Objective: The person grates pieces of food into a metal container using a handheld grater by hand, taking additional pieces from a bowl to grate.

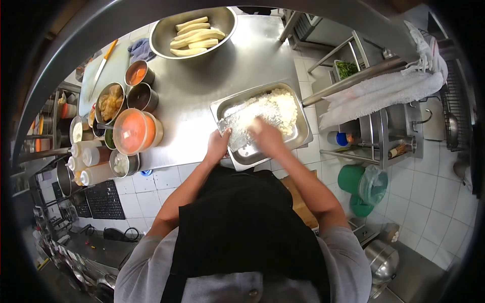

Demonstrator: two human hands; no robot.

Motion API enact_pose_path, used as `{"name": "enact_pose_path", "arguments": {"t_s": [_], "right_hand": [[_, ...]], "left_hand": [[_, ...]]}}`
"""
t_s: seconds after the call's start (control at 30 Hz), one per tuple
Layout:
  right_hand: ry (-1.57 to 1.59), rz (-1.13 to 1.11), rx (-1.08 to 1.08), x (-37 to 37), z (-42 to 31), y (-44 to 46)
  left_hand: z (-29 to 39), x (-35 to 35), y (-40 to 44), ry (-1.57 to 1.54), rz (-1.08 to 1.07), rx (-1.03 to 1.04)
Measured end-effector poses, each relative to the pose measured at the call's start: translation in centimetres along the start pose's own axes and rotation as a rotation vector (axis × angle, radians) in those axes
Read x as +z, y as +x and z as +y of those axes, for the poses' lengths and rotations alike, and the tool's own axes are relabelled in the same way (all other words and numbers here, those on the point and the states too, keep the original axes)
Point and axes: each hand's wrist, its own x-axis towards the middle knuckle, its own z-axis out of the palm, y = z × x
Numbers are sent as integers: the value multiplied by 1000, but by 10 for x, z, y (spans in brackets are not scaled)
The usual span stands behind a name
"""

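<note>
The left hand [218, 144] is closed on the grater [234, 137], beside the blurred right hand [266, 136], whose grip I cannot tell. The pan [247, 152] holds pale shreds [284, 108]; the bowl [230, 24], peeled pieces [197, 38].

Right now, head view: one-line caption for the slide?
Left hand holds a metal grater at a steel pan of pale shreds; right hand blurred beside it.

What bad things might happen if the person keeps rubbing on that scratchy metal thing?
The right hand is moving very close to the grater, so its fingers or knuckles might get scraped. The left hand grips the grater's edge; if that grip slipped, the grater might slide. The tray seems to stick out a little past the table's near edge, so a hard push down there might tip it.
</note>
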Motion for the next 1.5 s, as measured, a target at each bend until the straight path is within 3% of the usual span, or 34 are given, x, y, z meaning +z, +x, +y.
{"name": "enact_pose_path", "arguments": {"t_s": [0.07,0.13,0.17,0.27,0.33,0.4,0.43,0.47,0.57,0.63,0.67,0.8,0.9,0.93,0.97,1.0,1.07,1.13,1.2,1.27,1.3,1.33,1.4,1.47,1.5], "right_hand": [[89,-36,-176,-5,-21,-17],[56,4,73,-2,24,12],[127,29,237,-39,20,18],[9,56,205,-8,12,16],[73,56,-275,2,-15,-19],[-43,-85,-12,-2,6,-5],[29,44,127,-17,23,6],[25,-9,400,-46,32,22],[-75,65,365,-51,27,18],[28,-107,-91,-9,-14,-21],[2,-202,-85,-7,-32,-34],[-5,75,242,-23,48,13],[-47,90,184,-29,35,21],[-44,66,139,-11,11,10],[-74,-53,-32,8,-4,-2],[6,37,-278,14,-18,-20],[-34,-14,-90,-4,-12,-12],[12,-49,317,-34,20,20],[-96,111,227,-28,36,30],[-152,91,89,0,5,12],[-83,143,-222,11,-11,-6],[-78,134,-223,11,-13,-6],[-99,-26,-4,1,-3,2],[-47,55,278,-35,30,34],[-99,68,302,-36,28,36]], "left_hand": [[1,-2,-2,12,-19,-38],[7,-1,-6,-47,-34,-112],[2,-3,-6,-48,-32,-114],[2,-1,5,15,-47,-62],[7,-2,-5,-33,-48,-84],[9,0,-10,-32,-27,-114],[4,0,-11,-27,-49,-89],[-1,-2,-12,-24,-68,-62],[3,1,-12,2,-8,-50],[21,7,-17,-14,24,-27],[18,6,-16,-14,32,-32],[-1,4,-14,17,1,-33],[-7,7,-9,64,29,6],[-10,8,-8,134,69,76],[-10,7,-5,205,118,146],[-3,5,-6,207,126,144],[5,7,-15,158,84,53],[-9,5,-12,147,76,72],[-10,7,-9,105,81,156],[3,9,-7,127,82,126],[4,7,-10,157,90,71],[-2,6,-11,158,95,62],[-12,8,-8,58,108,177],[-12,5,-8,125,89,126],[-10,4,-8,197,63,82]]}}
